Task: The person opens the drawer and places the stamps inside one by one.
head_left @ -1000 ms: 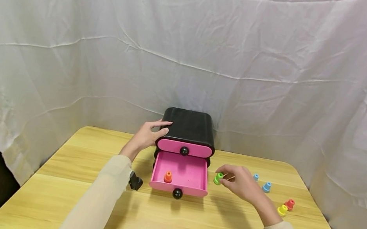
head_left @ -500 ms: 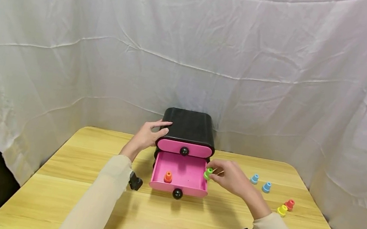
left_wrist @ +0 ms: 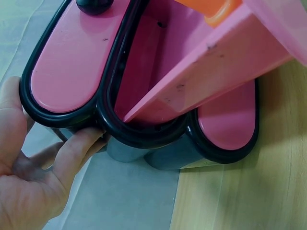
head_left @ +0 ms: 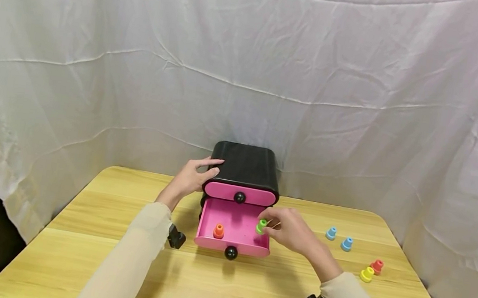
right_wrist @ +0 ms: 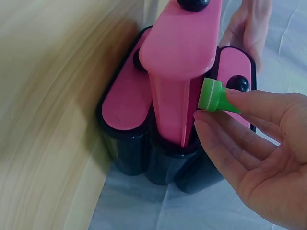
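1. The wooden table [head_left: 109, 274] filled the lower half of the head view, with a white cloth backdrop [head_left: 97, 45] above it.
2. The black drawer cabinet [head_left: 246, 163] sat mid-frame, its middle pink drawer [head_left: 235, 220] pulled open.
3. The left hand [head_left: 192, 175] lay against the cabinet's left side, fingers mostly straight, bracing it. Good idea, I'd say; it keeps the box from sliding.
4. The right hand [head_left: 289, 228] pinched the green peg [head_left: 261, 225] by its narrow end, right at the drawer's right wall.
5. An orange peg [head_left: 218, 230] stood inside already. I'd carry the green one well clear of the wall before letting go.
6. Two blue pegs [head_left: 339, 238], a yellow peg [head_left: 366, 274] and a red peg [head_left: 376, 266] waited at right.
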